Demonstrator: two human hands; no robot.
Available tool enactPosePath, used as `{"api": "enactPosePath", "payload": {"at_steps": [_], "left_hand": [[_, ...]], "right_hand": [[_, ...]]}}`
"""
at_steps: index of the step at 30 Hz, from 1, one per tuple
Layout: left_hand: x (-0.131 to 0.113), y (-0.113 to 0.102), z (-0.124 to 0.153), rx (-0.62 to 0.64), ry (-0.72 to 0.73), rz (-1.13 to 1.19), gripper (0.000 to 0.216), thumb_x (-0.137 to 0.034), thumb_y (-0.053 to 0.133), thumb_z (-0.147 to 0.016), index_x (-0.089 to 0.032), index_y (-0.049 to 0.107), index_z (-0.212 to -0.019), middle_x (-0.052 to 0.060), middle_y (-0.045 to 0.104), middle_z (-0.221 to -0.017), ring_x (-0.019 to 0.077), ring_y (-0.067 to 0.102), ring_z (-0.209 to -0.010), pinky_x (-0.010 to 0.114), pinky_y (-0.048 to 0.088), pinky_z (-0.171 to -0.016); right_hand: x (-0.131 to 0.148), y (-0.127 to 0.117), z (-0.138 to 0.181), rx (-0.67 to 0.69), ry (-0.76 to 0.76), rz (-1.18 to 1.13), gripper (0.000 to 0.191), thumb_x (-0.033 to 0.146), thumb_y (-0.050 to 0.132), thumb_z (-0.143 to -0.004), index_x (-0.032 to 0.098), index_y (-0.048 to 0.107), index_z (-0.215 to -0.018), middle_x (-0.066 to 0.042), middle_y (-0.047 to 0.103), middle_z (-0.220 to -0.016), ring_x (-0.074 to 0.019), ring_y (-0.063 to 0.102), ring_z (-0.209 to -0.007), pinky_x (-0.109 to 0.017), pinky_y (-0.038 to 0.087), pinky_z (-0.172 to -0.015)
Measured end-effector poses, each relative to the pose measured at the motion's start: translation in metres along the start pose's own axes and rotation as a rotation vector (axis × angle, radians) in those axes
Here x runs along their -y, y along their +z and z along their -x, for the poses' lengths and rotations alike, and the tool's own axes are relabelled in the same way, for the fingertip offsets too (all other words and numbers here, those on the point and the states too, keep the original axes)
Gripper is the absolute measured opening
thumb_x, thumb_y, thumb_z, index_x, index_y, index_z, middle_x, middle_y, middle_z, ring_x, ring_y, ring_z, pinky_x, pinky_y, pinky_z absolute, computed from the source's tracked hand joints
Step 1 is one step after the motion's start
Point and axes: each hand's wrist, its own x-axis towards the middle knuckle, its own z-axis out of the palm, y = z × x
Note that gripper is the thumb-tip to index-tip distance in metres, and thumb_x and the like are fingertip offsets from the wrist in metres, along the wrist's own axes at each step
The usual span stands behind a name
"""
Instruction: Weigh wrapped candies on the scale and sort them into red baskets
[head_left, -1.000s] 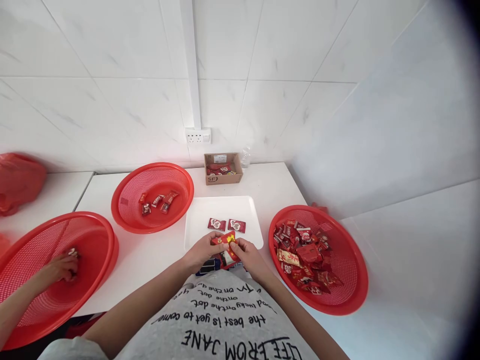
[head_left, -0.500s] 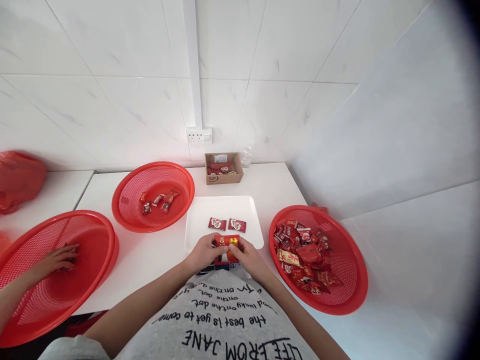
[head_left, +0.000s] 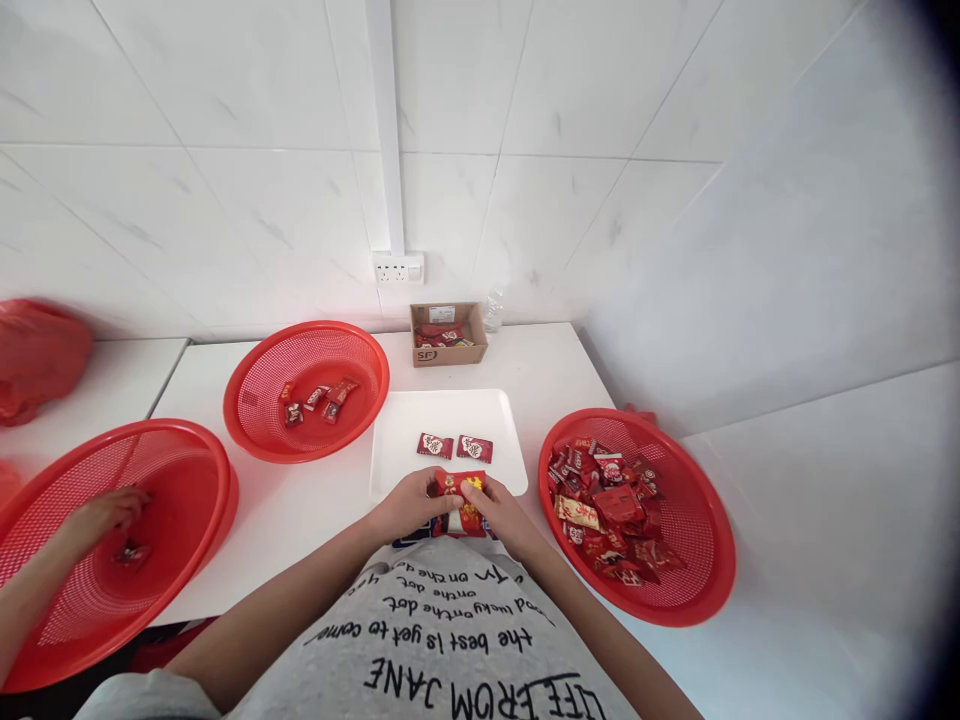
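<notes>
Nearest is the person's grey shirt (head_left: 450,620), printed with dark lettering. Just beyond it, the left hand (head_left: 411,508) and the right hand (head_left: 501,512) come together over the near edge of the tray. Both have a grip on one red packet (head_left: 469,520) with yellow print: the left pinches its left side, and the right thumb lies across its upper right part. A dark blue printed thing (head_left: 412,536) shows below the hands, too covered to name.

At the near left, another person's hand (head_left: 109,518) reaches into a red basket (head_left: 222,478); whether its fingers hold anything, I cannot tell. A small wrapped sweet (head_left: 132,554) lies in that basket, just beside the hand. At the near right, a second red basket (head_left: 716,570) holds a heap of wrapped sweets (head_left: 619,506), mostly red, one cream-coloured.

Past the hands, the white tray (head_left: 394,430) rests on the white desk (head_left: 277,520), with two dark red packets (head_left: 435,446) lying flat side by side, slightly apart. Farther left, a third red basket (head_left: 241,352) contains a few loose sweets (head_left: 337,395).

At the far side, a cardboard box (head_left: 451,356) holds more red packets (head_left: 439,333), with clear plastic (head_left: 493,311) just right of it. A red bag (head_left: 41,360) sits far left. Above the desk, a socket (head_left: 398,268) is fixed to the tiled wall (head_left: 277,210).
</notes>
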Motion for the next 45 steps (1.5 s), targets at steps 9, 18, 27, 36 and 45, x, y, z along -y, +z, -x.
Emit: {"api": "enactPosePath", "payload": {"at_steps": [9,18,27,36,45], "left_hand": [[0.000,0.004,0.002,0.118,0.022,0.119,0.035,-0.038,0.066,-0.069,-0.016,0.058,-0.095,0.007,0.065,-0.094,0.0197,0.058,-0.088,0.033,0.043,-0.080],[-0.005,0.009,0.010,0.144,-0.021,0.173,0.042,-0.043,0.060,-0.073,-0.016,0.061,-0.104,0.006,0.066,-0.091,0.0209,0.059,-0.088,0.032,0.043,-0.081],[0.000,0.003,0.004,-0.064,-0.010,0.295,0.045,-0.046,0.059,-0.074,-0.013,0.056,-0.105,0.008,0.066,-0.092,0.0194,0.060,-0.081,0.033,0.045,-0.077],[0.001,0.009,0.008,0.019,-0.129,0.470,0.043,-0.047,0.062,-0.072,-0.015,0.057,-0.101,0.007,0.066,-0.090,0.0179,0.061,-0.080,0.030,0.045,-0.077],[0.029,0.010,-0.008,-0.090,-0.454,0.521,0.039,-0.045,0.067,-0.067,-0.013,0.057,-0.087,0.004,0.064,-0.070,0.0131,0.059,-0.058,0.025,0.047,-0.060]], "right_hand": [[0.003,0.000,-0.001,-0.052,-0.093,0.236,0.035,0.052,0.048,-0.078,0.018,0.055,-0.074,-0.002,0.060,-0.074,-0.0155,0.053,-0.070,-0.026,0.043,-0.065],[0.006,0.004,-0.005,-0.150,-0.091,0.232,0.038,0.054,0.047,-0.077,0.018,0.054,-0.069,-0.002,0.058,-0.069,-0.0155,0.052,-0.067,-0.027,0.043,-0.064],[0.003,0.004,-0.001,0.023,0.012,0.157,0.042,0.059,0.041,-0.078,0.019,0.055,-0.082,-0.002,0.057,-0.074,-0.0162,0.054,-0.067,-0.027,0.043,-0.058],[-0.006,0.007,-0.002,-0.115,-0.163,0.358,0.038,0.051,0.039,-0.081,0.020,0.048,-0.063,0.001,0.049,-0.060,-0.0130,0.043,-0.058,-0.025,0.034,-0.056],[-0.034,0.000,0.004,-0.033,0.129,0.162,0.050,0.065,0.039,-0.075,0.018,0.052,-0.066,0.000,0.055,-0.059,-0.0120,0.049,-0.051,-0.025,0.038,-0.049]]}}
